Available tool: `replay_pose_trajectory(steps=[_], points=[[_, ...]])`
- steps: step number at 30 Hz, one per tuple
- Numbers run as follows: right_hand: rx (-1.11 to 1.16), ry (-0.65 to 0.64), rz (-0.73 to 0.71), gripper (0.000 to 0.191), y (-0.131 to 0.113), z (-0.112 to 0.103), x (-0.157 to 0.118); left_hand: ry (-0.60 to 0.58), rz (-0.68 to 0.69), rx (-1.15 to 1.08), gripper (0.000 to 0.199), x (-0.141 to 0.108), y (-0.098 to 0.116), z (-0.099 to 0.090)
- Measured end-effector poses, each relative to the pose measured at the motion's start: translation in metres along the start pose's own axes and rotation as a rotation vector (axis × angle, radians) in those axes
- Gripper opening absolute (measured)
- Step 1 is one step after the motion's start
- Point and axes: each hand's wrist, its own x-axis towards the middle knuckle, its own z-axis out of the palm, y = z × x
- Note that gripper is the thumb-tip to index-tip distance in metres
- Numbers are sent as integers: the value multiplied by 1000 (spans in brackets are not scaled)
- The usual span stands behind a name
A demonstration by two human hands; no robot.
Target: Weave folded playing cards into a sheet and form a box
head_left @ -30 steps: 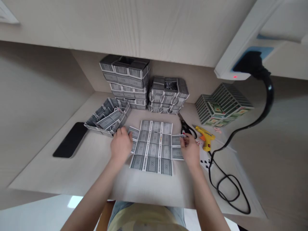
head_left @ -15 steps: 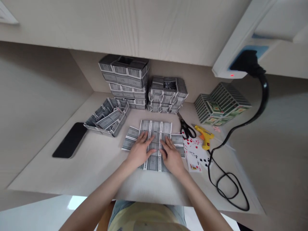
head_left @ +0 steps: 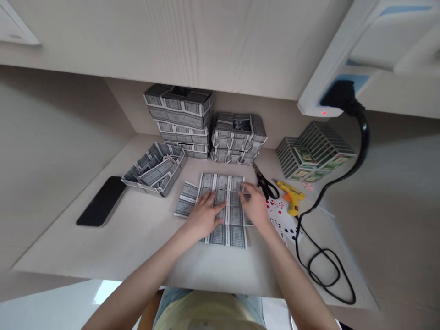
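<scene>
A cross-shaped sheet of joined playing cards [head_left: 218, 234], grey patterned backs up, lies flat on the desk in front of me. My left hand [head_left: 203, 215] rests on its left part with fingers spread, pressing it down. At the sheet's right edge, my right hand [head_left: 255, 205] has bent fingers, with thumb and forefinger closed about the fold of the right flap. That flap is mostly hidden beneath the right hand. Close to the right hand lie black scissors [head_left: 267, 186] and loose playing cards [head_left: 279, 211], faces up.
A yellow glue gun [head_left: 292, 198] with a looping black cord lies on the right. An open card box [head_left: 165, 187] holding folded pieces stands left, beside a black phone [head_left: 101, 201]. Stacked card boxes [head_left: 185, 117] and card packs [head_left: 318, 153] line the back. A power strip [head_left: 330, 91] hangs upper right.
My right hand has moved from lying flat on the sheet to its right edge, fingers now bent there. My left hand stays nearly in place on the sheet.
</scene>
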Motion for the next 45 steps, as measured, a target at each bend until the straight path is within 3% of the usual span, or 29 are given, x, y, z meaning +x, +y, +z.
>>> replay_pose_trajectory(steps=[2, 5, 11, 16, 23, 36, 40, 45], points=[[13, 27, 26, 41, 9, 4, 23, -1, 27, -21, 53, 3, 5, 3], [64, -67, 113, 51, 18, 11, 52, 28, 69, -54, 55, 4, 9, 12], [129, -258, 119, 15, 15, 12, 85, 83, 105, -74, 55, 1, 6, 19], [12, -433, 38, 13, 2, 1, 97, 99, 102, -75, 54, -1, 8, 17], [-165, -515, -148, 20, -22, 0, 91, 125, 95, -59, 53, -3, 10, 17], [-223, -536, -173, 13, -30, -3, 94, 135, 95, -17, 53, -4, 11, 18], [-197, -489, -211, 12, -37, -14, 72, 188, 97, 22, 53, -7, 14, 20], [-234, -370, -255, 16, -43, -19, 24, 231, 96, 48, 53, -11, 15, 23]])
